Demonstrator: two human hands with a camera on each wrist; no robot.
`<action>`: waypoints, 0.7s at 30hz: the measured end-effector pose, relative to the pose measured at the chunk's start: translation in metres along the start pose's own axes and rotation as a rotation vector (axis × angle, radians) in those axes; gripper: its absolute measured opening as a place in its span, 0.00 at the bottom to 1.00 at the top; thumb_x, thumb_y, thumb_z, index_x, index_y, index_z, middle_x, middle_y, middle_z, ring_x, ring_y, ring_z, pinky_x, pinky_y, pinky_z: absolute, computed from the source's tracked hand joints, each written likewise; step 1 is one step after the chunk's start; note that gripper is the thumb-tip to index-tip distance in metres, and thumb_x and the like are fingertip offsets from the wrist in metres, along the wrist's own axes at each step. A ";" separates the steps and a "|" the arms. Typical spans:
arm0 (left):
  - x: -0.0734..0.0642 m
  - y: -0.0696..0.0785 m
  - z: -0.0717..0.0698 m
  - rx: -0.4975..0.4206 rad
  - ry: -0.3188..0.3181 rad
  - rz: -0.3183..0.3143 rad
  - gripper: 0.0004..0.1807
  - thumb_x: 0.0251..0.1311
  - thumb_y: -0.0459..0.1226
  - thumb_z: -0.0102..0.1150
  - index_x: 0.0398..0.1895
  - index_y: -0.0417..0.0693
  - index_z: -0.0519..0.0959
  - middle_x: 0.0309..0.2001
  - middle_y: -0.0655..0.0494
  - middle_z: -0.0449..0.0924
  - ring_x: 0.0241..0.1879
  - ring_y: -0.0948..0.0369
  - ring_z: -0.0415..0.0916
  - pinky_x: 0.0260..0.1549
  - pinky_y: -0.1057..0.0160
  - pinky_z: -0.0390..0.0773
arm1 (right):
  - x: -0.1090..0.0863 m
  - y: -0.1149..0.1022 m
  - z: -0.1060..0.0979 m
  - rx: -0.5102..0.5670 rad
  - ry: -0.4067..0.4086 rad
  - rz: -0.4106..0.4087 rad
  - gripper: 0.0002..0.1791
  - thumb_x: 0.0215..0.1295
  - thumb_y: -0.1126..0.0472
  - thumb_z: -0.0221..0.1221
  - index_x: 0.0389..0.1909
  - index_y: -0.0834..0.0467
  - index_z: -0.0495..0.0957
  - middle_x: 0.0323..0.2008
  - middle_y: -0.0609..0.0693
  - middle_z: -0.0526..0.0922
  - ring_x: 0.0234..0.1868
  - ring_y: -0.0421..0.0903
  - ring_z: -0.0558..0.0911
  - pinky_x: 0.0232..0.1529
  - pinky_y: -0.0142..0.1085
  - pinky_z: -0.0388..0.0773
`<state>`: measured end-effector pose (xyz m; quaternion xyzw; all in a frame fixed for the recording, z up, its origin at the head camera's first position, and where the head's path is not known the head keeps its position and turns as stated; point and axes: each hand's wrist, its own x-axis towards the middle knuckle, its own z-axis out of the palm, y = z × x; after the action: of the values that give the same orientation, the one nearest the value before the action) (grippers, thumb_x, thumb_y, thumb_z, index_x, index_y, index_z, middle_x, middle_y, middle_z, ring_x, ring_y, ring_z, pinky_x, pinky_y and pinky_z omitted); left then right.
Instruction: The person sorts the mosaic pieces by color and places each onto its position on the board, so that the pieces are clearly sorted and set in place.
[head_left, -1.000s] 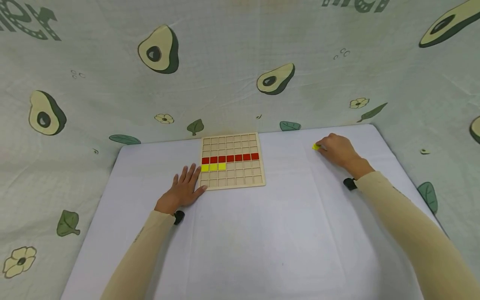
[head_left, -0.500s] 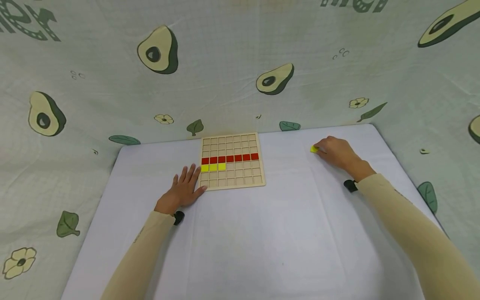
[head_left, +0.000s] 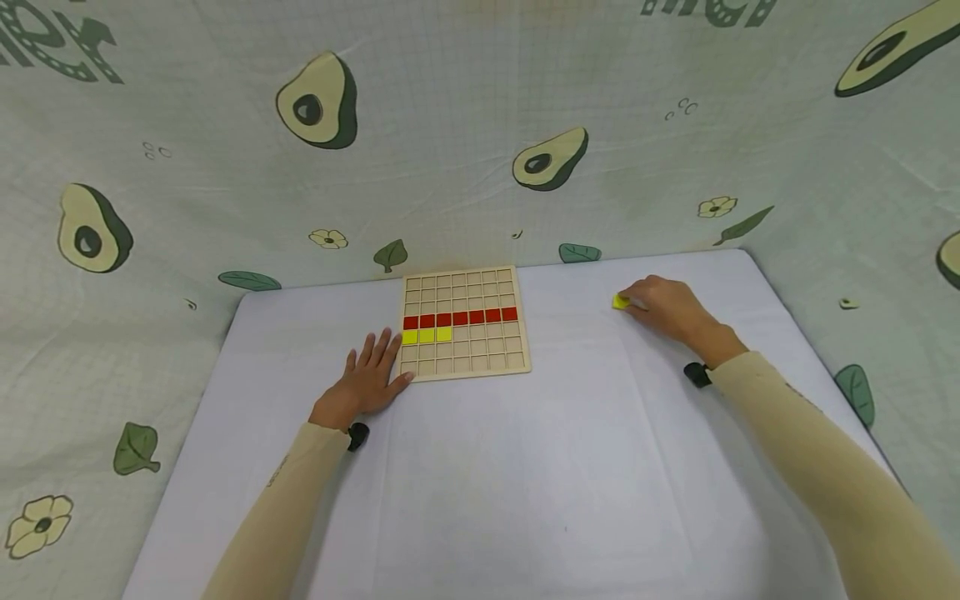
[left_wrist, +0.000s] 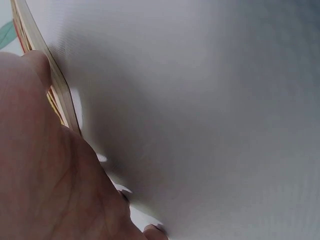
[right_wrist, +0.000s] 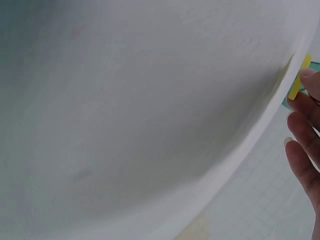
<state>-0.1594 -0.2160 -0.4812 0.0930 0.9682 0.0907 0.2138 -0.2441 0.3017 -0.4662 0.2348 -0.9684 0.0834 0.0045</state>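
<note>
A pale wooden grid board [head_left: 487, 363] lies at the back of the table. One full row of its squares holds red tiles [head_left: 461, 317]; below that, the leftmost squares of the following row hold three yellow tiles [head_left: 427, 335]. My left hand [head_left: 365, 383] rests with spread fingers at the board's left edge, its thumb on the front left corner. In the left wrist view the thumb lies over the board's rim [left_wrist: 64, 97]. Off to the right, my right hand [head_left: 667, 308] pinches a yellow tile [head_left: 619, 302] between thumb and fingers; the right wrist view shows this tile [right_wrist: 299, 79] edge-on.
A white cloth covers the table [head_left: 510, 467], with faint creases running toward the front. Behind and at both sides hangs a pale curtain [head_left: 450, 167] printed with avocados, leaves and flowers. A dark wrist camera [head_left: 697, 374] sits under the right wrist, another under the left.
My right hand has shifted slightly left and toward the front, carrying the yellow tile with it. The left hand and the board have stayed put.
</note>
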 end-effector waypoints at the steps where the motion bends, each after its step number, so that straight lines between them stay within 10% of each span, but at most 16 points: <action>1: 0.000 0.000 0.000 0.000 -0.002 0.000 0.47 0.80 0.55 0.46 0.87 0.42 0.38 0.86 0.39 0.28 0.84 0.38 0.26 0.78 0.32 0.32 | 0.000 -0.001 0.000 0.002 0.003 -0.006 0.18 0.69 0.69 0.68 0.58 0.68 0.84 0.56 0.65 0.87 0.60 0.64 0.82 0.61 0.59 0.79; 21: -0.002 0.001 -0.001 0.002 0.000 0.001 0.47 0.80 0.56 0.45 0.87 0.42 0.38 0.86 0.39 0.28 0.84 0.38 0.25 0.79 0.32 0.32 | 0.004 -0.028 -0.005 0.004 0.115 -0.212 0.16 0.64 0.71 0.71 0.52 0.66 0.87 0.50 0.60 0.90 0.53 0.60 0.86 0.53 0.55 0.84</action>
<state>-0.1582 -0.2154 -0.4797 0.0937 0.9682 0.0901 0.2136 -0.2350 0.2767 -0.4571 0.3307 -0.9361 0.0980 0.0683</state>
